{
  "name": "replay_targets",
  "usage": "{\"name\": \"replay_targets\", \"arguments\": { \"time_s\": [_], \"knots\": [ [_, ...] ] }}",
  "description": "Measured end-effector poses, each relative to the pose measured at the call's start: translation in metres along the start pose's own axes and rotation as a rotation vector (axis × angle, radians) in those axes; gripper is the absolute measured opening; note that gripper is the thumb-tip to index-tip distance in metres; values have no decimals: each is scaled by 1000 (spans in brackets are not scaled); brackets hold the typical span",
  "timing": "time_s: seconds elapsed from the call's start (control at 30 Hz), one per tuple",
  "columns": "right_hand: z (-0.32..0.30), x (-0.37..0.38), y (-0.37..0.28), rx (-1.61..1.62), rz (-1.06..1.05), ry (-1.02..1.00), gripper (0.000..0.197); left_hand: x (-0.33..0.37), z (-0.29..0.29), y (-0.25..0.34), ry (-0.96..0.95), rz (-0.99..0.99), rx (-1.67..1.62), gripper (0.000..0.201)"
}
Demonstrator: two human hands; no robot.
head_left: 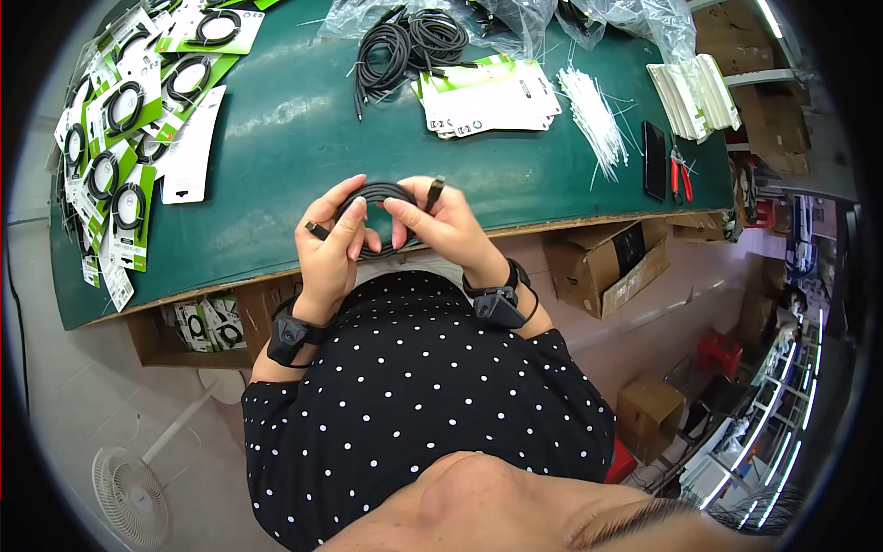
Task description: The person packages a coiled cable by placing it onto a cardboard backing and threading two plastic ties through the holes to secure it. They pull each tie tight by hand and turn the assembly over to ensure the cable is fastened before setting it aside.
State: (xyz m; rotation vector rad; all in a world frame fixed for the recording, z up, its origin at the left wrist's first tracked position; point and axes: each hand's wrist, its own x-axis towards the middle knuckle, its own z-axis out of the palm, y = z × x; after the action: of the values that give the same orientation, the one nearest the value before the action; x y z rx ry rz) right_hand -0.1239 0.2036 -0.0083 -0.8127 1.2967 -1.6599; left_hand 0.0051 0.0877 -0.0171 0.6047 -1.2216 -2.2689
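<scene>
Partly hidden, the green table (294,138) carries crumpled clear plastic bags (635,22) cut off at frame top. Mid-frame, the left hand (329,250) and right hand (448,228) grasp a coiled black cable (381,191) between thumbs and fingers, which cover its sides.

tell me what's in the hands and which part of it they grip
A coiled black cable: the left hand grips the left side of the coil, the right hand its right side.
</scene>
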Motion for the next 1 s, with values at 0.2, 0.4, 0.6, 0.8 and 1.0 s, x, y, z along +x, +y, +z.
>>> {"name": "replay_targets", "arguments": {
  "time_s": [0.2,0.4,0.6,0.8,1.0],
  "knots": [
    [2,-6,9,51,-1,-102,23,6,-7,2,-93,106,145,35],
    [-14,-10,3,391,273,-224,22,1,-11,14,-304,-274,-394,42],
    [-4,-13,-13,184,228,-151,14,-6,-12,14,-288,-325,-374,35],
    [-5,-15,-7,-40,102,54,18,-5,-3,19,-168,-255,59,38],
    [-10,-14,-7,56,223,16,20,-12,-1,8,-112,-156,98,35]
  ]
}}
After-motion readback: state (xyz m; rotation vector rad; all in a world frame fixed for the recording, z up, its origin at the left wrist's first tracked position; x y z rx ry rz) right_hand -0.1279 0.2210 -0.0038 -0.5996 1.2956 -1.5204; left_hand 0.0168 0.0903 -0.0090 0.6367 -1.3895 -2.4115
